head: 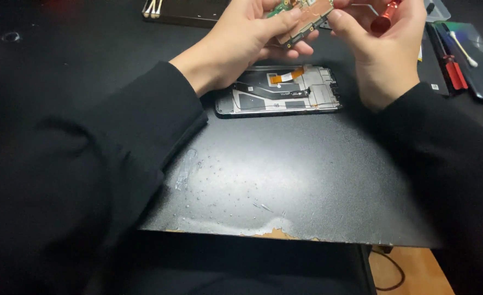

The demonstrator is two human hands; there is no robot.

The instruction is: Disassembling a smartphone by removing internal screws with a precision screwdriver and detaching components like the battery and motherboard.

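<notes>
Both hands hold one small circuit board (305, 17) up at the far edge of view: the left hand (241, 46) pinches its near end in curled fingers; the right hand (381, 52) grips the other end, a red screwdriver (386, 16) tucked in its palm; the board's long axis runs hand to hand (slightly tilted); directly beneath, nearer the left wrist, an opened phone (278, 92) lies flat on the black mat (285, 180).
</notes>
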